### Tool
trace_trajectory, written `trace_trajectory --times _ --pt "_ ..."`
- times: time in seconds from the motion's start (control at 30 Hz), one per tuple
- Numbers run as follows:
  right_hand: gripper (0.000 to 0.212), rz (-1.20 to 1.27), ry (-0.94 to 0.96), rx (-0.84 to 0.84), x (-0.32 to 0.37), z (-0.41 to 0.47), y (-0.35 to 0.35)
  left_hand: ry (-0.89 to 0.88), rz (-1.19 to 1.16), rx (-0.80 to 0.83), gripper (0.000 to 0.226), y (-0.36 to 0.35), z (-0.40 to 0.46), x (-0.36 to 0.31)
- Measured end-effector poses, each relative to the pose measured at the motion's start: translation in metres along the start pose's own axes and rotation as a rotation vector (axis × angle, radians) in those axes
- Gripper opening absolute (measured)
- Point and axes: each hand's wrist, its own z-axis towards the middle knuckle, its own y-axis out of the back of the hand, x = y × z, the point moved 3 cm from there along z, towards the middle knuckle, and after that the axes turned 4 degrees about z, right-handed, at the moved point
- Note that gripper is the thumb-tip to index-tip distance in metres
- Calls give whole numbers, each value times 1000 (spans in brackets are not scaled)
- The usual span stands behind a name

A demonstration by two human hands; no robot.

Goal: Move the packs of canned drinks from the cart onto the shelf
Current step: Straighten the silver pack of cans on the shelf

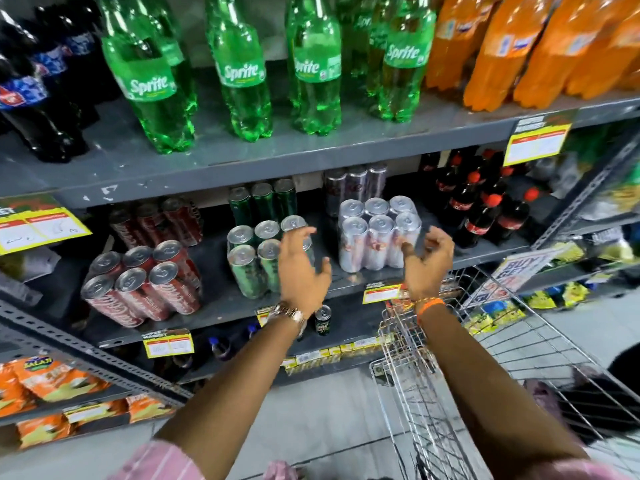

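Three packs of canned drinks stand in a row on the middle shelf [214, 306]. The silver pack [375, 237] is on the right, the green pack [258, 254] is in the middle, and the red cola pack [145, 282] is on the left. More cans of the same colors stand behind them, farther back.

Both hands are held up in front of the shelf, and neither one holds anything. The left hand [303, 271] is spread wide with loose fingers. It covers part of the green pack, but I cannot tell if it touches it. The right hand [427, 261] has its fingers curled a little, with an empty grip. It is just beside the silver pack, on its right side.

The wire cart [446, 393] is near, low on the right. It looks empty, though part of it is hidden by the right arm.

Green Sprite bottles [242, 74] and orange soda bottles [512, 50] stand on the shelf above. Small cola bottles [485, 206] with red caps stand to the right of the silver pack.
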Motion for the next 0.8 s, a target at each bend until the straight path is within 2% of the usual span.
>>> trace_trajectory --times 0.07,0.17,0.2,0.23,0.33,0.4,0.57,0.67,0.8 --pt "75 -91 -121 173 -12 28 8 81 27 213 71 -41 15 -11" --pt "91 -171 -268 525 -28 45 5 271 53 432 95 -86 29 -5" --pt "91 -134 -272 564 -38 50 0 287 70 476 93 -96 31 -4" --pt "81 -135 -268 577 -43 53 -4 294 91 497 85 -104 33 -3" --pt "46 -247 -206 526 -46 59 -10 317 136 425 50 -117 34 4" --pt "36 -322 -169 555 -49 64 -9 316 150 369 38 -122 31 9" --pt "44 -346 -89 666 -66 79 -10 302 188 341 36 -123 22 0" --pt "39 -443 -81 676 -55 80 -9 306 182 337 36 -123 23 0" --pt "36 -432 -67 681 -48 77 -7 321 153 349 39 -124 25 6"
